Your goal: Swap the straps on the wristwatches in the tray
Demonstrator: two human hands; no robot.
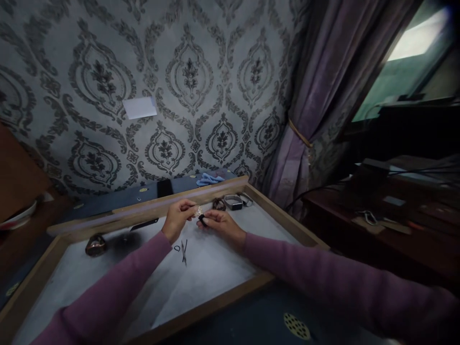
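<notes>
Above the wooden-framed tray (57, 247), my left hand (177, 219) pinches a small gold-coloured openwork watch part (199, 211). My right hand (223, 225) has its fingers closed on a black strap (201, 220) just below that part; the two pieces meet or nearly meet. Beneath my hands, on the tray's white surface, lie a thin pointed tool (183, 254) and a small black loop (177, 248). Behind my right hand are a brown watch (218, 204), a square-faced watch (233, 202) and a silver watch (246, 199).
A copper-brown watch (96, 245) and a black strap or blade-like piece (144, 224) lie at the tray's left. Behind the frame are a blue cloth (209, 179) and a black flat object (165, 188). A cluttered dark red table (409, 239) stands at the right.
</notes>
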